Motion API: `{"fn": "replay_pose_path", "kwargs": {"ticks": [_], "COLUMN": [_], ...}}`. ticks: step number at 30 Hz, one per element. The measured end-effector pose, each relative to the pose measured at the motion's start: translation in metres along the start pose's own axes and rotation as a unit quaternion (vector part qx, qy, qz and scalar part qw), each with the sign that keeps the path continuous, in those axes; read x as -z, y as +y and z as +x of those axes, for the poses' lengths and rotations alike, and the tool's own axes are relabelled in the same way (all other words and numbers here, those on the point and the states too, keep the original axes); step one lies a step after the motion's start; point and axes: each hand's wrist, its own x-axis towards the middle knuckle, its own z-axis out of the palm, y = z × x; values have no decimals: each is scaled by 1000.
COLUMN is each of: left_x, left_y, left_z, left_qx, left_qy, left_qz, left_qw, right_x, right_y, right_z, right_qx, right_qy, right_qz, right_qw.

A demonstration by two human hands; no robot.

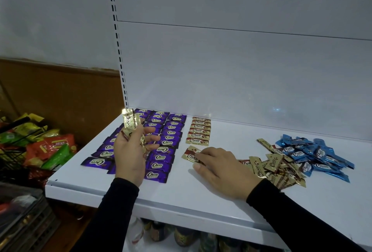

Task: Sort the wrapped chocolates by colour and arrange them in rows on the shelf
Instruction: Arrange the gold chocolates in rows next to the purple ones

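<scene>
Purple wrapped chocolates (167, 143) lie in three rows on the left of the white shelf (201, 197). Beside them runs a short row of gold chocolates (198, 131). My left hand (130, 151) is raised above the purple rows and holds a few gold chocolates (129, 123) upright. My right hand (219, 168) lies flat on the shelf, its fingertips on a gold chocolate (190, 154) at the near end of the gold row. A loose heap of gold chocolates (275, 169) and a heap of blue ones (314, 155) lie to the right.
A white back panel (241, 70) with a slotted upright (120, 54) closes the shelf behind. A black wire basket (18, 151) of coloured snack packets stands left of the shelf. Bottles (181, 235) fill the shelf below.
</scene>
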Motion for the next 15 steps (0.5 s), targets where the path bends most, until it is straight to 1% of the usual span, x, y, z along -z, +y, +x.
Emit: {"fn": "replay_pose_path", "kwargs": {"ticks": [4, 8, 10, 13, 15], "left_x": [0, 1, 1, 1, 1], "left_y": [-1, -2, -2, -2, -2], "left_z": [1, 1, 1, 1, 1], "left_qx": [-1, -1, -1, 0, 3], "left_qy": [-6, -8, -8, -6, -4], "left_qz": [0, 0, -2, 0, 0], "left_qw": [1000, 1000, 1000, 1000, 1000], "right_x": [10, 12, 11, 11, 13], "right_y": [2, 6, 7, 9, 11], "right_z": [-3, -2, -2, -4, -6], "right_qx": [-3, -2, -6, 7, 11], "right_qy": [14, -43, -49, -21, -15], "right_qz": [44, 57, 30, -51, -78], "right_qw": [999, 997, 998, 998, 997]}}
